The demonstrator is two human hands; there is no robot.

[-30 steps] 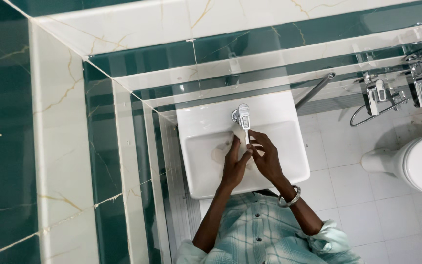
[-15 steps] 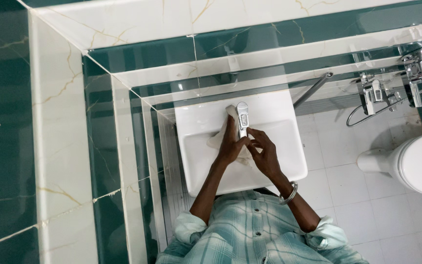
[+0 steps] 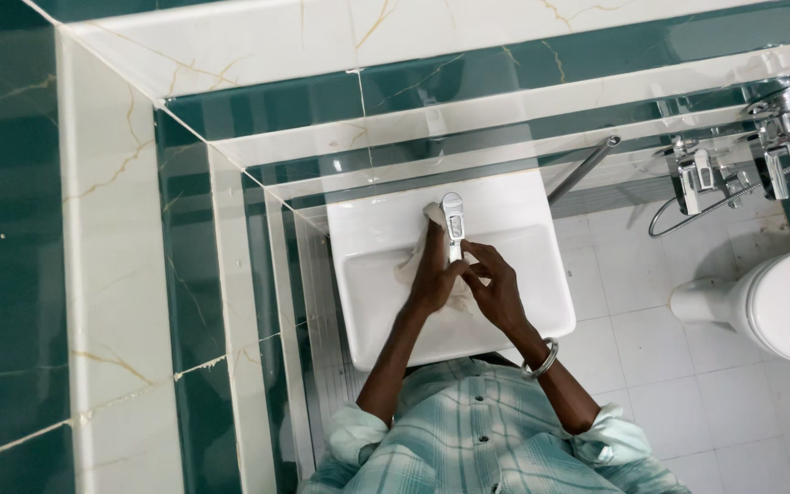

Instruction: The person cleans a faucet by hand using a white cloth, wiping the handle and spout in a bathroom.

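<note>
Head cam looked straight down at a white sink (image 3: pixel 523 229), where the left hand (image 3: pixel 433 274) pressed a pale cloth (image 3: pixel 413 261) against the base of the chrome tap (image 3: pixel 453 224), fingers together and flat on the cloth. The right hand (image 3: pixel 497 288) sat just beside the tap's spout, fingers curled toward it, though I couldn't tell if they actually gripped anything. A white toilet (image 3: pixel 779 306) stood off to the right.

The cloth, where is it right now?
In the head view the cloth is bunched under the left hand against the left side of the chrome tap, on the white sink.
</note>
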